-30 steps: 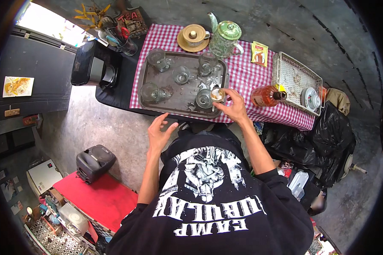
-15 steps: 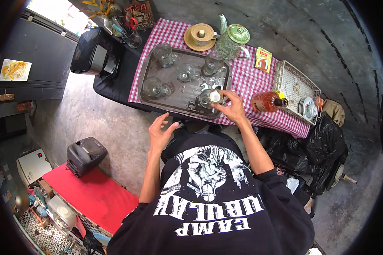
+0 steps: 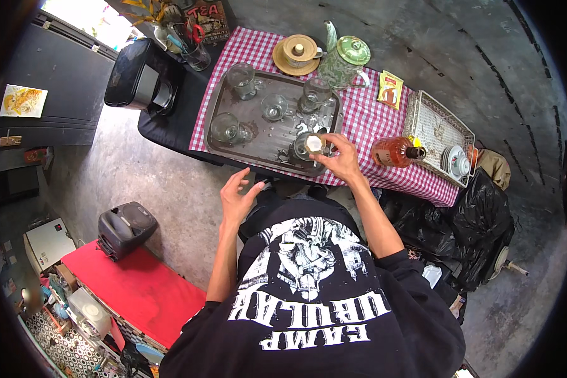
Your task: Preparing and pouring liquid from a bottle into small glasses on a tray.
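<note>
My right hand [image 3: 343, 160] pinches a small cup [image 3: 315, 144], white inside with a brownish rim, between thumb and fingers. It is held tilted over a clear glass mug [image 3: 300, 148] at the near right corner of the dark metal tray [image 3: 264, 153], partly covering that mug. Whether anything is pouring, I cannot tell. My left hand [image 3: 237, 198] hovers off the table's near edge with fingers apart, holding nothing. Several more clear glass mugs stand on the wet tray, among them one at its near left [image 3: 225, 128] and one in the middle [image 3: 274, 107].
Behind the tray stand a lidded tan cup on a saucer [image 3: 298, 53] and a green teapot [image 3: 348, 57]. To the right are a yellow sachet [image 3: 390, 89], an amber bottle [image 3: 394, 152] and a wire basket [image 3: 441, 120] with small dishes. A black coffee machine [image 3: 138, 82] is at left.
My right hand has shifted slightly left with the small cup, which is turned a little more over the mug. The left hand has hardly moved.
</note>
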